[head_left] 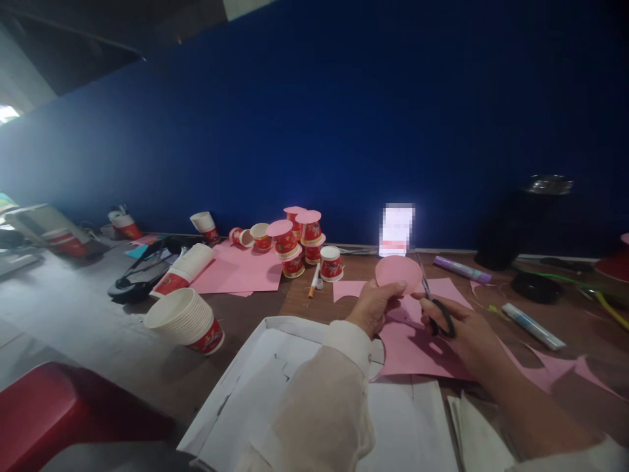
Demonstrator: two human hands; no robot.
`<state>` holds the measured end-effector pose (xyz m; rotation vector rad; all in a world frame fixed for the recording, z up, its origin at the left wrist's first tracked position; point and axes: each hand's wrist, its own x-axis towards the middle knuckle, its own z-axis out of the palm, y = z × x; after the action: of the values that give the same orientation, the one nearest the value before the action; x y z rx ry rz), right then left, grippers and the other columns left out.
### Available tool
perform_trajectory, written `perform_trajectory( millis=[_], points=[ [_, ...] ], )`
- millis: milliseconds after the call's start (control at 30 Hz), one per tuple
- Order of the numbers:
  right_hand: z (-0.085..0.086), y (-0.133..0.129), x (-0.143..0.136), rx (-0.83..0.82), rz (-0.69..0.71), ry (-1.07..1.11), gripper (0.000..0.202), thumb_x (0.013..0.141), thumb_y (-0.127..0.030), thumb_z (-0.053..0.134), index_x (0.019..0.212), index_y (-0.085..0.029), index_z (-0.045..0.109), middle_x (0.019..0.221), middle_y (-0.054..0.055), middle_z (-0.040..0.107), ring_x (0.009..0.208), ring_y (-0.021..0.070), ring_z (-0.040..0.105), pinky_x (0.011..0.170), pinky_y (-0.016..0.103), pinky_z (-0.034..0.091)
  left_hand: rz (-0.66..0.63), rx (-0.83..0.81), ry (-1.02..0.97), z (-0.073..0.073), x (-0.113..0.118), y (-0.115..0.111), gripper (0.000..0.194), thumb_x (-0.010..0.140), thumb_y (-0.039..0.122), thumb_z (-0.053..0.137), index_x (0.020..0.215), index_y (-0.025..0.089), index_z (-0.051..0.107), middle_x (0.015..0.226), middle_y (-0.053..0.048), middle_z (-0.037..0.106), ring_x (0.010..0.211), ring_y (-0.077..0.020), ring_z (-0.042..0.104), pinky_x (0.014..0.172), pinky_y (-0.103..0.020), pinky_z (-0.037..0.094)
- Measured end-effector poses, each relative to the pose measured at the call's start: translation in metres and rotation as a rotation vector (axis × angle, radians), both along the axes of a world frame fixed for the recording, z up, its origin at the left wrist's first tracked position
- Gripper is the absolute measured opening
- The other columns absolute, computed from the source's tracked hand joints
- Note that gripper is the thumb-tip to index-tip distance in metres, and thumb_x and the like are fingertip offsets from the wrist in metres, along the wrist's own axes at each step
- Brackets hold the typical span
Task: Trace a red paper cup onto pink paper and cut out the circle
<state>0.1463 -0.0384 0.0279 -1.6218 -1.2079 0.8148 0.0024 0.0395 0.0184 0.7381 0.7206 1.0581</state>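
Between its thumb and fingers, my left hand [376,306] pinches a round pink paper disc [398,272] above the desk. My right hand [455,321] has its fingers in the dark handles of a pair of scissors [439,318]. The scissors' blades point up and lie close to the disc's right edge; whether they touch it I cannot tell. Below both hands lies a pink paper sheet [417,351] with curved cut edges. Pink paper scraps [553,370] are at the right.
Red paper cups [310,229] with pink discs on top stand stacked near the blue partition [295,131]. Stacks of white-rimmed cups [184,321] and a headset [130,288] are at left. A lit screen [397,229], a purple tube [462,270] and a glue stick [533,326] lie ahead.
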Motion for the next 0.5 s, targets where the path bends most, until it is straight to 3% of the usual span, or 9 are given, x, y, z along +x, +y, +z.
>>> perform_trajectory(
  millis=[500],
  points=[
    [-0.0093,0.0021,0.0048,0.000,-0.004,-0.004,0.063,0.079,-0.072,0.070,0.117,-0.023,0.081,0.072,0.002,0.069,0.070,0.0214,0.063,0.070,0.038,0.051,-0.004,-0.011,-0.001,-0.0008,0.0009,0.0018,0.046,0.045,0.036,0.092,0.078,0.016,0.067,0.071,-0.001,0.063,0.063,-0.0105,0.051,0.061,-0.026,0.039]
  ],
)
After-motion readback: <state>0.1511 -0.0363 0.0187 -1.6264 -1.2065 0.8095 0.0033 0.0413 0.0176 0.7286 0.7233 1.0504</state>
